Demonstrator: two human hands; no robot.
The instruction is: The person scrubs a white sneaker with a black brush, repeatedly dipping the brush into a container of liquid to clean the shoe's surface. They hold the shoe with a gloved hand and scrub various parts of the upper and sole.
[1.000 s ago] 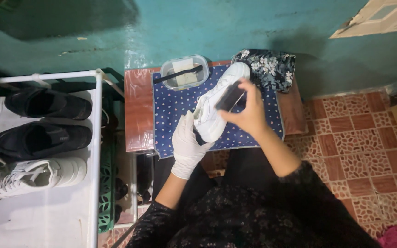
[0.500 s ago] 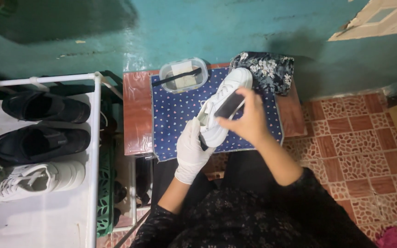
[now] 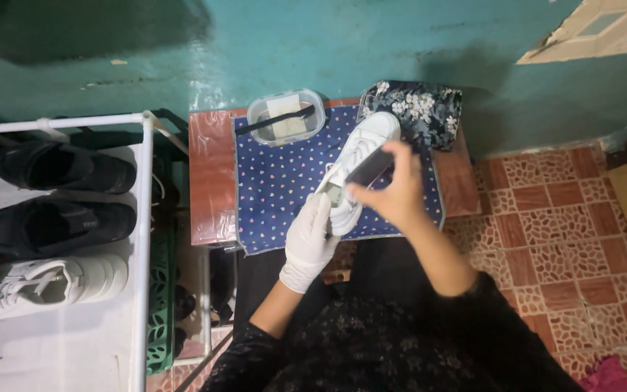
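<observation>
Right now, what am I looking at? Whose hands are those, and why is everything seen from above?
The picture comes from a camera worn on a person's head, so it looks down at their own two hands. The left hand, in a white glove, steadies a white shoe. The right hand, bare, holds a small dark brush against it. The shoe lies on a blue dotted cloth on a little reddish table. Behind it sit a clear tub and a flowery folded cloth. To the left a white rack holds two black shoes and another white one.
</observation>
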